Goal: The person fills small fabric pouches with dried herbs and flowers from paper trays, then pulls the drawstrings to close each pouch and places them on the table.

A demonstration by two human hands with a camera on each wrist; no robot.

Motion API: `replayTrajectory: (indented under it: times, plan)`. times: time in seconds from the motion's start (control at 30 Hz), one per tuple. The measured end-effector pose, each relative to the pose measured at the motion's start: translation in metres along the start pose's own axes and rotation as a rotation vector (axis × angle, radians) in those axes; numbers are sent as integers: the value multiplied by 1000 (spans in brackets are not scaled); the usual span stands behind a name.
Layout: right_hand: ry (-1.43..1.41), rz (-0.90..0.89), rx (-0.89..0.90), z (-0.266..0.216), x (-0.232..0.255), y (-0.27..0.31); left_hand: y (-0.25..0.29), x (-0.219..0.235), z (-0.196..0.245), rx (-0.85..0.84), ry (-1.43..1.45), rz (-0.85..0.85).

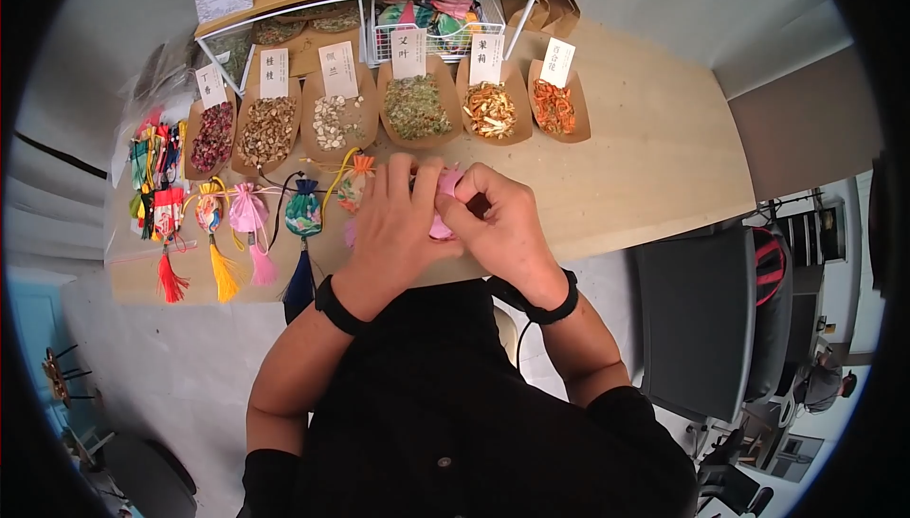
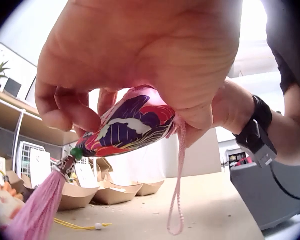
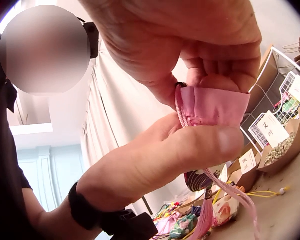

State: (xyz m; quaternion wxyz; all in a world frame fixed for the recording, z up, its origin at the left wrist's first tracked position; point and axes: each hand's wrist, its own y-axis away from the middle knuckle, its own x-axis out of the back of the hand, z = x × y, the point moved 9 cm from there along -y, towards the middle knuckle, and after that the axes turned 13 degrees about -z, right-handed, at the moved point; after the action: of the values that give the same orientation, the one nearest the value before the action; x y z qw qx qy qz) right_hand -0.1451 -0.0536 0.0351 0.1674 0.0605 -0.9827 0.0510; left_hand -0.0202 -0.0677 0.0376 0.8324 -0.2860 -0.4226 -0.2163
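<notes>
**Pink drawstring sachet: steady body, even mouth**

On the near side of the mugwort tray, from left to right: the left hand holds the sachet, its thumb across the cloth below the mouth; the sachet sits between both hands; the right hand grips at the rim, though whether it pinches cloth or cord I cannot tell. Best, I judge, to hold the body without crushing it, ease the gathers evenly, and keep pink cord and tassel untangled.

the head view looks down on the table from above; the wrist views, low and very close, face inward from opposite sides, both catching the pouch.
</notes>
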Motion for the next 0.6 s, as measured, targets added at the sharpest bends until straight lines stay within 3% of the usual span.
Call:
replayTrajectory:
  times: [0.2,0.33,0.5,0.6]
  plan:
    - [-10,-91,-42,9,23,0,-25,-29,3,-18,94,-128]
    - [-65,-71,-14,21,36,-3,-38,-42,7,-28,42,-104]
    - [-220,23,-5,34,64,-19,-53,-48,-5,92,103,-98]
    - [259,107,-25,41,104,-42,-61,-56,-21,181,185,-72]
